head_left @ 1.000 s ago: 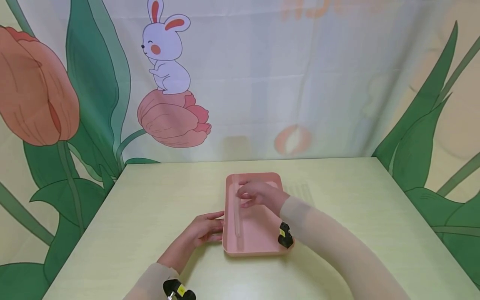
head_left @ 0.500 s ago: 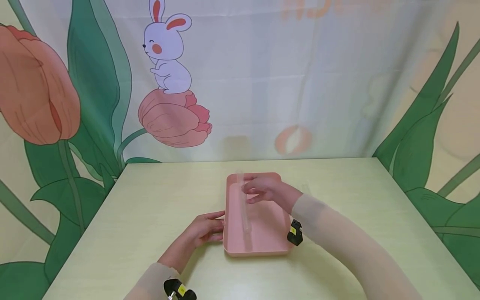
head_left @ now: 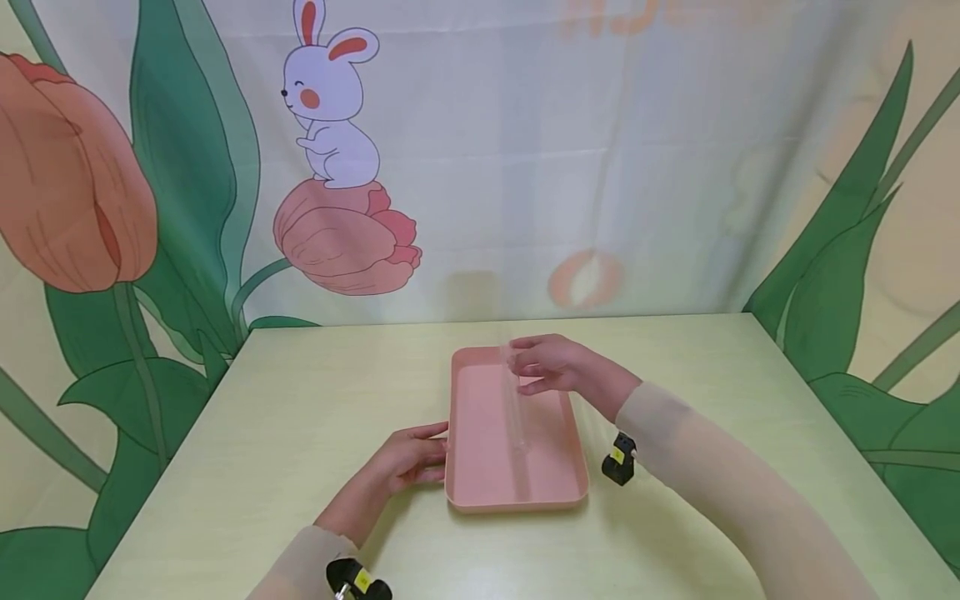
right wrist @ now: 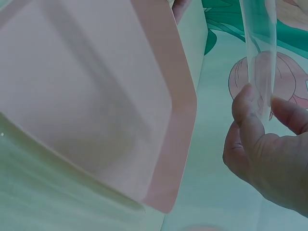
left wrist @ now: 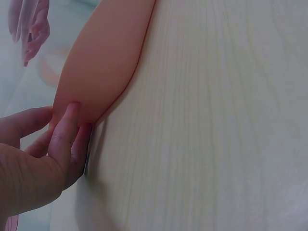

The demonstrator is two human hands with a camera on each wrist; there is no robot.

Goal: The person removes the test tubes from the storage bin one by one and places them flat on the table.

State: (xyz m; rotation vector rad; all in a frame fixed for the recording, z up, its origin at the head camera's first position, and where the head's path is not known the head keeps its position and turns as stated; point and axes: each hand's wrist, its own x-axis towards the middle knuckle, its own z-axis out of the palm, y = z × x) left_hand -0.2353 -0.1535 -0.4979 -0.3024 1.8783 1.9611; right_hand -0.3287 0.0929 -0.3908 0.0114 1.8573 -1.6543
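Note:
Between thumb and fingers, my right hand (head_left: 551, 364) pinches a long clear tube (head_left: 515, 417) near its far end. The tube is held above a pink rectangular tray (head_left: 480, 467), tilted, with its shadow on the tray floor. In the right wrist view the tube (right wrist: 261, 43) is see-through and the fingers (right wrist: 248, 103) close on its end. My left hand (head_left: 411, 458) touches the tray's left side. The left wrist view shows its fingertips (left wrist: 72, 108) against the outer wall of the tray (left wrist: 108, 53). Nothing is curled into that hand.
The tray stands on a pale wooden table (head_left: 337, 400). Translucent long shapes (right wrist: 72, 180) lie beside it in the right wrist view, mostly hidden in the head view. A printed curtain (head_left: 487, 167) with a rabbit and tulips hangs behind the table. Black wrist cameras (head_left: 619, 458) sit on both sleeves.
My right hand has lifted the tube from the tray's left side and carried it rightward across the tray. The left hand and the tray have stayed in place.

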